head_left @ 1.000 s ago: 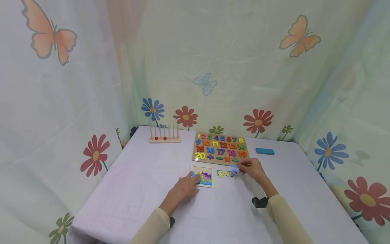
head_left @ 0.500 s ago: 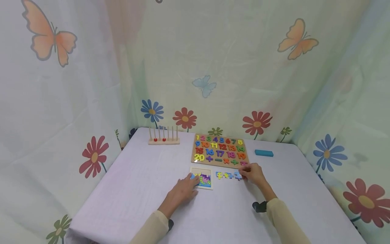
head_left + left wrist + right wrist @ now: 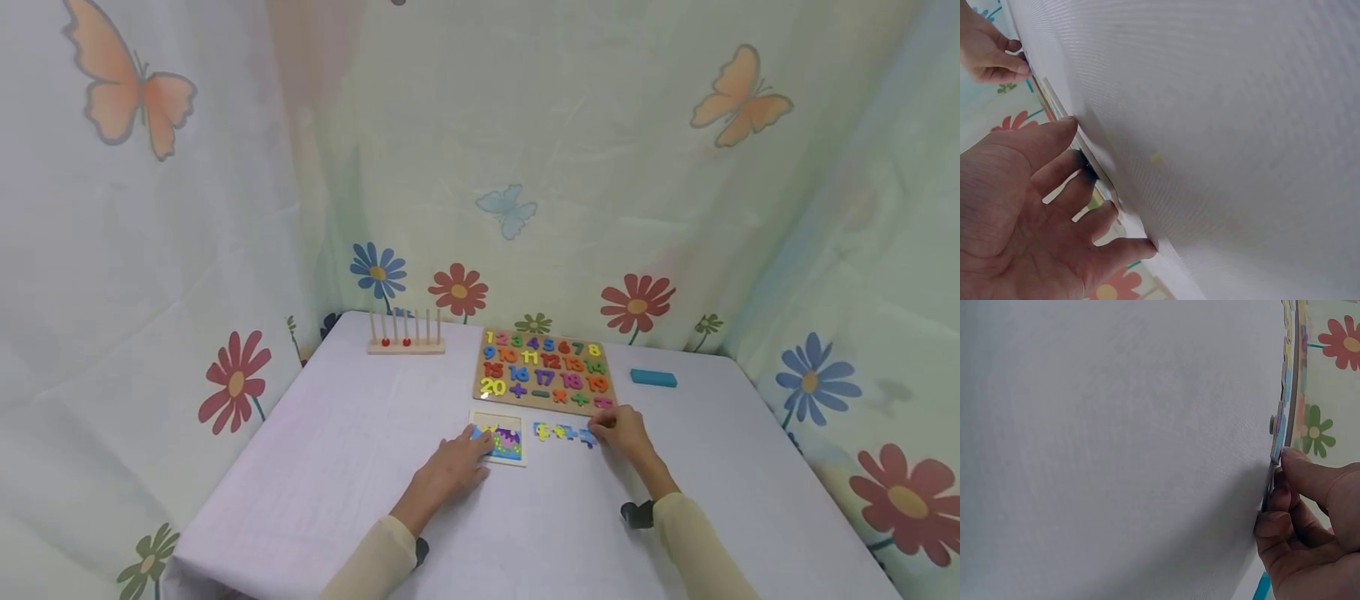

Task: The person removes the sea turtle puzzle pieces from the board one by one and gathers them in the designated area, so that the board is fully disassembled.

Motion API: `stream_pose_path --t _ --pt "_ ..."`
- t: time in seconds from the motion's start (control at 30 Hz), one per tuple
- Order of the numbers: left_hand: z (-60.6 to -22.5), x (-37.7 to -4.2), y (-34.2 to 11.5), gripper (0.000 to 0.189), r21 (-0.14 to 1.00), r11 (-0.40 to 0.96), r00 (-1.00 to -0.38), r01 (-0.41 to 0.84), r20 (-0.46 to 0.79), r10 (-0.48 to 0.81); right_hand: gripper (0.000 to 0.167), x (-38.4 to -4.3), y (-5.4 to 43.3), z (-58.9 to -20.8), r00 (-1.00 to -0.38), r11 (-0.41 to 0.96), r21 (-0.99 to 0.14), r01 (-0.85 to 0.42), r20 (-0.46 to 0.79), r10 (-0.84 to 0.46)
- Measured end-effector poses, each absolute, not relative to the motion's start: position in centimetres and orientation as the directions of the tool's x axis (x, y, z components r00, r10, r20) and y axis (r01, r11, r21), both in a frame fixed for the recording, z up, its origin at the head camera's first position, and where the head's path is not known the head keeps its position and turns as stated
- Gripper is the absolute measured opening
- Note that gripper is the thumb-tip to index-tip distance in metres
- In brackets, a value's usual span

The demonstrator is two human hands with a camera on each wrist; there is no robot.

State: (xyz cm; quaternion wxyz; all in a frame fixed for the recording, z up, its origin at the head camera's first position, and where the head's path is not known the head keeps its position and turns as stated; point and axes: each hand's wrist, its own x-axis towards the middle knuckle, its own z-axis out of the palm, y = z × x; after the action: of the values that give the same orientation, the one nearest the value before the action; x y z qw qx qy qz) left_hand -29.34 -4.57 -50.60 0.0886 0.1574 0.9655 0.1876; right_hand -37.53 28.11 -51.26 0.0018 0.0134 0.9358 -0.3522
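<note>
My left hand (image 3: 450,465) rests its outstretched fingers on the left side of a small wooden jigsaw tray (image 3: 522,454), which holds colourful pieces in its lower part. In the left wrist view the left hand (image 3: 1035,212) has its fingers spread along the tray's edge. Right of the tray, loose jigsaw pieces (image 3: 551,430) lie in a short row. At the row's right end, my right hand (image 3: 624,432) pinches a blue jigsaw piece (image 3: 588,437) by its edge. The right wrist view shows thumb and fingertips at this piece (image 3: 1278,440), low on the tabletop.
A wooden number board (image 3: 544,369) lies just behind the pieces. At the back left stands a peg rack (image 3: 406,347) with two red beads. A teal block (image 3: 653,377) lies at the back right. Flower-printed curtains (image 3: 525,125) surround the white table (image 3: 360,417).
My right hand has brought the blue jigsaw piece down to the right end of the row, where it was tilted and raised before. The left hand stays on the tray.
</note>
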Motion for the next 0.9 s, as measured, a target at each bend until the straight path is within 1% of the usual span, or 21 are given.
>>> stream_pose_path --t 0.13,0.2,0.4,0.47,0.57,0.73,0.9 --pt "-50.6 -29.2 -4.7 0.055 0.386 0.882 -0.934 0.270 -0.117 0.337 0.008 -37.2 28.2 -51.4 -1.000 0.744 -0.668 0.018 -0.021 0.005" --pt "-50.5 -29.1 -4.7 0.055 0.377 0.886 -0.934 0.268 -0.123 0.335 0.012 -37.1 28.5 -51.3 -0.999 0.742 -0.671 0.001 -0.029 -0.025" --pt "-50.1 -29.1 -4.6 0.051 0.372 0.887 -0.933 0.272 -0.123 0.338 0.035 -36.8 29.3 -50.9 -0.991 0.732 -0.680 -0.040 -0.064 -0.114" --pt "-50.0 -29.2 -4.5 0.048 0.364 0.890 -0.935 0.275 -0.113 0.336 0.038 -37.0 29.5 -51.0 -0.990 0.734 -0.678 -0.035 -0.078 -0.119" --pt "-49.9 -29.3 -4.3 0.046 0.346 0.897 -0.938 0.276 -0.105 0.329 0.038 -37.3 29.7 -51.3 -0.988 0.739 -0.673 -0.040 -0.082 -0.129" --pt "-50.0 -29.4 -4.1 0.044 0.322 0.906 -0.942 0.274 -0.098 0.320 0.036 -37.6 29.9 -51.7 -0.989 0.741 -0.668 -0.064 -0.054 -0.135" --pt "-50.0 -29.7 -3.9 0.040 0.270 0.915 -0.941 0.301 -0.072 0.331 0.037 -37.7 29.9 -51.6 -0.990 0.746 -0.664 -0.057 -0.058 -0.128"
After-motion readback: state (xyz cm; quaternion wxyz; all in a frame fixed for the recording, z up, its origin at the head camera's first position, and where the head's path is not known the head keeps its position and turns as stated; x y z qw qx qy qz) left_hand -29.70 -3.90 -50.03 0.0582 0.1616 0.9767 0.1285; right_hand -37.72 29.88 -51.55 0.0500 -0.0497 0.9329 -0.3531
